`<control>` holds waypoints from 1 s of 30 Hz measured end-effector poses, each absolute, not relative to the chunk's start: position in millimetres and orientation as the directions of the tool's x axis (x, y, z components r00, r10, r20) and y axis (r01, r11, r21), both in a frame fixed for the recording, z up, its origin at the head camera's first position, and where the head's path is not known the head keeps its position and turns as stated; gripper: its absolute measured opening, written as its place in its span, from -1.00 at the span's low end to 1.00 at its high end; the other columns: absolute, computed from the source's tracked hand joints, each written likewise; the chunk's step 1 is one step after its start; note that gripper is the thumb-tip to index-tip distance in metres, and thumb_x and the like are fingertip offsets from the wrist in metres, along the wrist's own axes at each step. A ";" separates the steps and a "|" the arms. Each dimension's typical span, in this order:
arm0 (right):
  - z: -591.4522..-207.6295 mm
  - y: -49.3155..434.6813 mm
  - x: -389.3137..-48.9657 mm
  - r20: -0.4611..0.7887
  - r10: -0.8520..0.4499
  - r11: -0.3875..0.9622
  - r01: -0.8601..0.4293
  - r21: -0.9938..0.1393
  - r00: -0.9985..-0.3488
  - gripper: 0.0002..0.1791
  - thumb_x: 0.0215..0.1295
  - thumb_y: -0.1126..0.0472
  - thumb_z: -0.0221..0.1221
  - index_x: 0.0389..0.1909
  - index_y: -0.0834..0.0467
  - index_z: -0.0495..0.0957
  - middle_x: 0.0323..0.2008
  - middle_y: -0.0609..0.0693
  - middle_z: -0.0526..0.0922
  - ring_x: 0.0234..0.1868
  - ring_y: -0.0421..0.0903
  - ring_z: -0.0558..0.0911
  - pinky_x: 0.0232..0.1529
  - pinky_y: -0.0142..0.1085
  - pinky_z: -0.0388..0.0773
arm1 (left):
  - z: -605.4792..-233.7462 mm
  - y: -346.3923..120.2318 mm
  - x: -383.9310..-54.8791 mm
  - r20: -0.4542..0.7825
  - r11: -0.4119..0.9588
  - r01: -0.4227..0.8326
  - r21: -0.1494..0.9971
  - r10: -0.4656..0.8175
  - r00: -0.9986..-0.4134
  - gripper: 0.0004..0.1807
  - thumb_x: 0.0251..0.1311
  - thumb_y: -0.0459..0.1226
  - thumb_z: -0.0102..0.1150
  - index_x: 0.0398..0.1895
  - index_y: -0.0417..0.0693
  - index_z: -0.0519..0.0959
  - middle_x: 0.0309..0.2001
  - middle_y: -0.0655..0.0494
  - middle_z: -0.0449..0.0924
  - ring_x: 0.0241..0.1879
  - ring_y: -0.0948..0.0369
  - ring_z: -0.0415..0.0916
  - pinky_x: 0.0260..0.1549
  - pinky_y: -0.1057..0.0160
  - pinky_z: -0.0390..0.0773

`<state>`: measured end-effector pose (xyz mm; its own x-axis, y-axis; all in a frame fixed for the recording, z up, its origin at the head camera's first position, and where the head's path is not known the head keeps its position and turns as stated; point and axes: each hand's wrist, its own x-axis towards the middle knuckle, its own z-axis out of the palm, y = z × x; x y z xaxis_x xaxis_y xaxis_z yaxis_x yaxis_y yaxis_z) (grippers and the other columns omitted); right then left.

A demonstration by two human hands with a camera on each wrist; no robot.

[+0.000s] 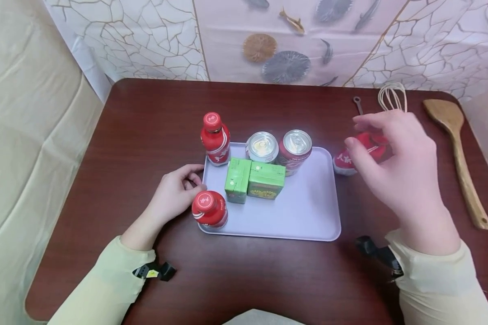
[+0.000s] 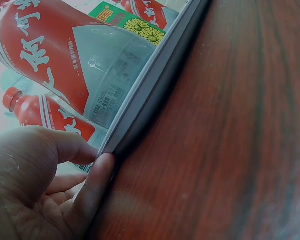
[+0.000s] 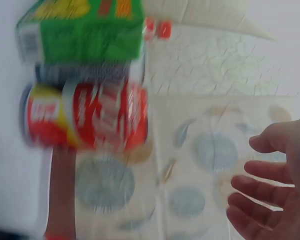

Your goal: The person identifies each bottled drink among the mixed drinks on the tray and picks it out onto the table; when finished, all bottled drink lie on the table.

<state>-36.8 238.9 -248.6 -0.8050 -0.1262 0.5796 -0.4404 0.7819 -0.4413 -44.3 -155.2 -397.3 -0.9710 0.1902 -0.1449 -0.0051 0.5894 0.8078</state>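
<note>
A lavender tray [image 1: 305,212] lies on the table. My left hand [image 1: 172,194] pinches its left rim between thumb and finger, plain in the left wrist view. A red-capped bottle [image 1: 211,210] stands at the tray's near left corner, another red bottle [image 1: 216,140] at the far left corner. Two green drink cartons [image 1: 266,180] stand side by side in the middle, with a silver-topped can [image 1: 262,146] and a red can [image 1: 296,151] behind. To the right, my right hand [image 1: 406,164] hovers with fingers spread from the thumb, partly covering a third red bottle [image 1: 345,164] beside the tray.
A wooden spatula [image 1: 457,149] lies along the table's right side. Near the back right are a whisk [image 1: 392,97] and a small dark-handled utensil [image 1: 358,104]. A patterned cloth [image 1: 146,40] hangs behind the brown table [image 1: 146,122].
</note>
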 end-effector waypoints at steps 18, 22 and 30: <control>-257.2 182.7 -33.4 0.407 -0.462 0.557 -0.615 -0.558 -0.788 -0.59 0.14 0.39 0.42 0.06 0.17 0.69 -0.18 -0.08 0.74 -0.20 -0.22 0.67 -0.07 -0.51 0.55 | -394.1 -154.5 -45.3 -0.151 0.575 -0.015 0.818 0.190 -0.970 -0.40 0.20 -0.22 0.39 0.34 -0.02 0.52 -0.21 0.05 0.62 -0.44 0.11 0.57 -0.37 0.26 0.64; -260.3 171.0 -32.8 0.384 -0.504 0.530 -0.629 -0.569 -0.773 -0.58 0.13 0.36 0.45 0.06 0.17 0.69 -0.21 -0.06 0.74 -0.21 -0.21 0.68 -0.09 -0.46 0.59 | -393.3 -154.1 -46.4 -0.150 0.572 -0.013 0.820 0.194 -0.969 -0.39 0.19 -0.21 0.39 0.35 -0.02 0.52 -0.21 0.06 0.61 -0.44 0.11 0.56 -0.37 0.24 0.64; -265.0 145.1 -31.1 0.368 -0.620 0.416 -0.688 -0.595 -0.693 -0.53 0.09 0.26 0.52 0.06 0.17 0.68 -0.16 -0.04 0.74 -0.21 -0.17 0.69 -0.11 -0.26 0.68 | -392.2 -155.1 -45.9 -0.154 0.572 -0.017 0.820 0.192 -0.969 -0.42 0.22 -0.22 0.35 0.34 -0.03 0.53 -0.22 0.06 0.62 -0.45 0.11 0.56 -0.39 0.22 0.63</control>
<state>-31.1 145.1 -265.0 -0.6930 -0.6203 0.3675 -0.6877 0.4157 -0.5951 -45.9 -155.1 -392.2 -0.9694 0.1916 -0.1537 -0.0170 0.5721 0.8200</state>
